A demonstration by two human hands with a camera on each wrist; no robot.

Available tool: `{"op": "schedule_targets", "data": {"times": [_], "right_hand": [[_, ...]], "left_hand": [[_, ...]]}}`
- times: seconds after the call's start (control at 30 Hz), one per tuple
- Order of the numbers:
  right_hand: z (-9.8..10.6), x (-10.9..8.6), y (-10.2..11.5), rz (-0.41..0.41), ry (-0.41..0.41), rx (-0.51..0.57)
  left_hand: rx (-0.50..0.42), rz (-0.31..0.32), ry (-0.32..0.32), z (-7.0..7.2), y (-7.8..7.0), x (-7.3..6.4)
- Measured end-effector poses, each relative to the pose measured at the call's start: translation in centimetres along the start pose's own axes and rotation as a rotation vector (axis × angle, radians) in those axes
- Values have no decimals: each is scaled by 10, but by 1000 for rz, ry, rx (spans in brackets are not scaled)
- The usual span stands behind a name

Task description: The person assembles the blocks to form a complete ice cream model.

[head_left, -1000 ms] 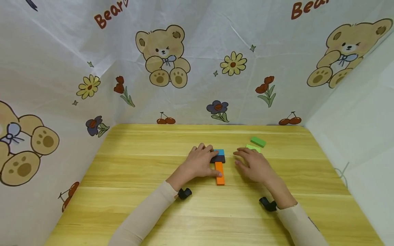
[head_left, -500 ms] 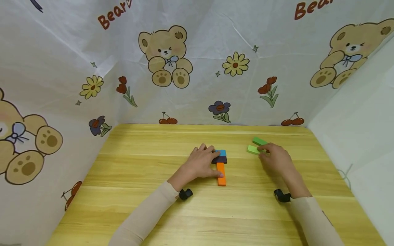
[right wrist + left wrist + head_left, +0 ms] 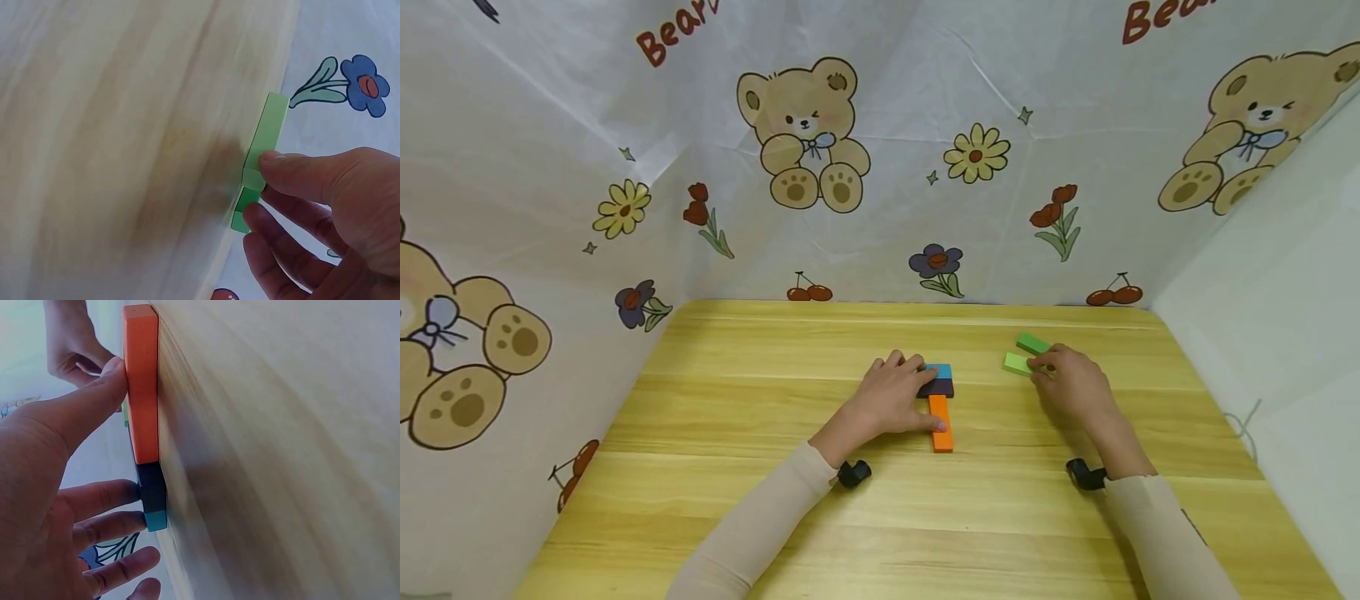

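The left hand (image 3: 887, 402) lies spread on the table (image 3: 925, 517), thumb touching the orange block (image 3: 938, 408), fingertips at the dark block (image 3: 942, 388) and blue block (image 3: 942, 372) beyond it. Farther right, the right hand (image 3: 1077, 387) pinches the light green block (image 3: 1016, 363), just in front of the darker green block (image 3: 1032, 342).

The head view looks forward and down from above the table (image 3: 737, 517), far enough back to frame the left hand (image 3: 887, 396), the right hand (image 3: 1073, 385) and the printed backdrop (image 3: 895, 100). The 2 wrist views sit much closer and are turned sideways, with the table on the right in the left wrist view, on the left in the other. Head and left wrist share the orange block (image 3: 144, 412); head and right wrist, the light green block (image 3: 267, 131).
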State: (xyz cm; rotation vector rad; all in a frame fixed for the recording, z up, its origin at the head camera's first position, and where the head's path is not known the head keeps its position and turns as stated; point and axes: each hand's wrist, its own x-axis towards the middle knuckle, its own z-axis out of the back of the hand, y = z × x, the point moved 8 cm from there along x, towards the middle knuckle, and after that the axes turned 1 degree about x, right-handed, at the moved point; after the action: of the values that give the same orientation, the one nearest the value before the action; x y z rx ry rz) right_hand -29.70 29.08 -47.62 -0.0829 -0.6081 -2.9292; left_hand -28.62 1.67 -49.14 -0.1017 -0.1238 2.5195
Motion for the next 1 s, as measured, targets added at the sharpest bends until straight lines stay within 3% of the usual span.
{"op": "schedule_targets", "data": {"times": [0.5, 1.0], "right_hand": [[2, 3, 1, -1, 14, -25], [-1, 12, 12, 52, -9, -33]], "left_hand": [[4, -7, -8, 1, 0, 0], [-11, 0, 13, 1, 0, -2]]}}
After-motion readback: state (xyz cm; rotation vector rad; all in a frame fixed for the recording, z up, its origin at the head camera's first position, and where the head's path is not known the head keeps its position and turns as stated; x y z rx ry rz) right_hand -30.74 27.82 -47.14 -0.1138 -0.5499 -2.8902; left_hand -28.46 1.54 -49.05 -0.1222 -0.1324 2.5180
